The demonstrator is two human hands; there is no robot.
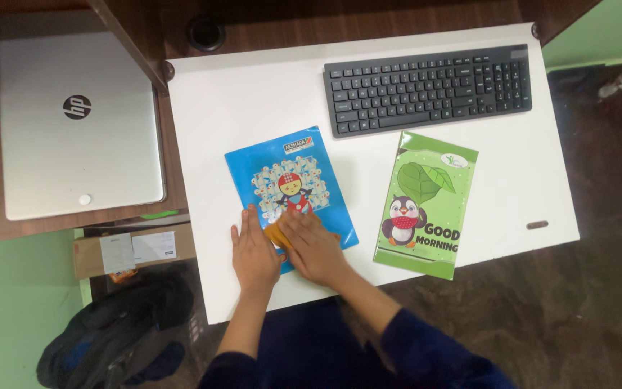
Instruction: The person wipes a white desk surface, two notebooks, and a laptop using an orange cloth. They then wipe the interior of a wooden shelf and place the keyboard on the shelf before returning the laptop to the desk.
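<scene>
A blue notebook (289,180) with a cartoon figure on its cover lies on the white desk top (253,94). My left hand (253,252) rests flat on its lower left corner, fingers spread. My right hand (314,245) presses flat on an orange cloth (275,234) that lies on the notebook's lower edge, between the two hands. Most of the cloth is hidden under my right hand.
A green notebook (427,205) with a penguin picture lies to the right. A black keyboard (428,88) sits at the back. A shut silver laptop (73,119) lies on a wooden shelf at left. A cardboard box (134,248) and dark backpack (120,331) sit below.
</scene>
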